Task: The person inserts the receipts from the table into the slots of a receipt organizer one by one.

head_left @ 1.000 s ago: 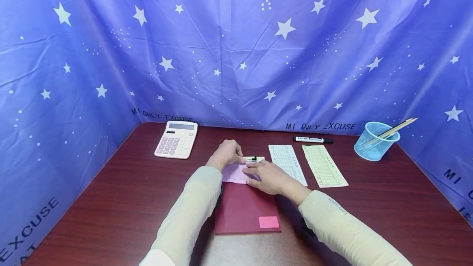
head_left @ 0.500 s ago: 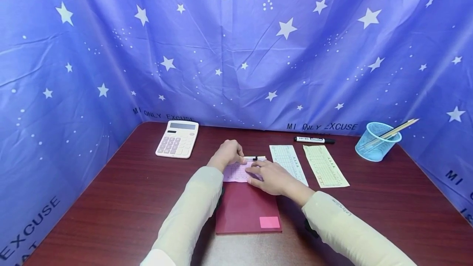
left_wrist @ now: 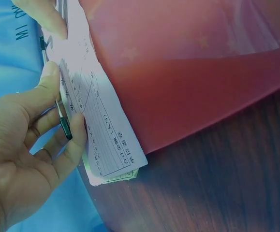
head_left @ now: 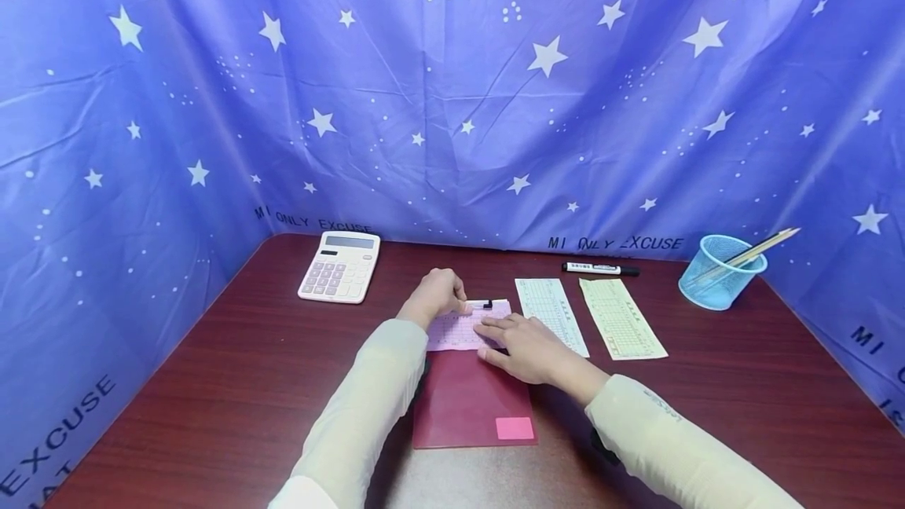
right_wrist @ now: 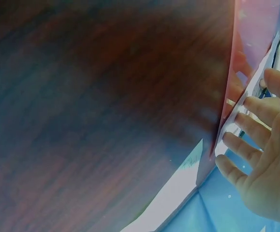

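A pink printed slip [head_left: 452, 334] lies across the top of a dark red folder [head_left: 470, 395]. In the left wrist view, a green slip [left_wrist: 123, 177] peeks out beneath it. Along their far edge runs a thin metal paper fastener [left_wrist: 65, 126] with dark end pieces. My left hand [head_left: 438, 293] pinches this fastener at the slips' edge, thumb on top and fingers curled near its end. My right hand [head_left: 529, 346] rests with extended fingers on the right part of the pink slip, fingertips just short of the fastener.
Right of the folder lie a white slip [head_left: 555, 313] and a yellow slip [head_left: 622, 319], with a black-and-white marker [head_left: 601, 269] behind. A blue mesh pen cup [head_left: 714, 281] stands at the far right, a calculator [head_left: 339, 267] at the back left. A starry curtain [head_left: 424, 140] borders the table.
My right hand has slid slightly right and toward the near side, uncovering more of the pink slip's top right corner. The left hand stays at the fastener.
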`<state>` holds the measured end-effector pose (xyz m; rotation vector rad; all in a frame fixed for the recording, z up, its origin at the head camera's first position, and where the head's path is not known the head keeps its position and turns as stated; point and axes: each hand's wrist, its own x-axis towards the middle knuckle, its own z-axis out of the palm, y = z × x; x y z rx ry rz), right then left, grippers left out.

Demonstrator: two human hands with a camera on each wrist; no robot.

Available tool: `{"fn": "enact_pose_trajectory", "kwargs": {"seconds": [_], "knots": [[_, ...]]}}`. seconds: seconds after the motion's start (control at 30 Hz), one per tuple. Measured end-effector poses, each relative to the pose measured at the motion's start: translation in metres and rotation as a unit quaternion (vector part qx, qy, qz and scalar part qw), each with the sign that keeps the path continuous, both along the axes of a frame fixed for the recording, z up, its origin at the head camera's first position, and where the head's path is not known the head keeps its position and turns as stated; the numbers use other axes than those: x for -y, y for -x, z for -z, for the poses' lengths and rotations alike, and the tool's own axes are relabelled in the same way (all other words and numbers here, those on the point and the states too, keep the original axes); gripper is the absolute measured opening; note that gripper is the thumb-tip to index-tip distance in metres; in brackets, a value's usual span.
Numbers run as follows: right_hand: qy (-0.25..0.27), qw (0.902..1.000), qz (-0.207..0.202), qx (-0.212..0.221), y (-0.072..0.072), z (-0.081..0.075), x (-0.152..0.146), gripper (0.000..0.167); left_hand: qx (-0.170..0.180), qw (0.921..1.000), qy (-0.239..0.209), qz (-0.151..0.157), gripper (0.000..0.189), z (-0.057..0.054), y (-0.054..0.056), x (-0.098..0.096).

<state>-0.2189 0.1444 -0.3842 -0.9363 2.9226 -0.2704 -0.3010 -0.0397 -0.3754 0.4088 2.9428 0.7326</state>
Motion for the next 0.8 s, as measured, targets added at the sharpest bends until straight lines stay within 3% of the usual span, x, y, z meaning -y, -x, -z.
{"fn": "enact_pose_trajectory", "kwargs": {"seconds": [0.8], "knots": [[0.017,0.9995,0.003,0.026,0.0071,-0.0009,0.0011,0.046,-0.001,1.0000,0.005,0.006,0.012,0.0034,0.0034,-0.0005]]}}
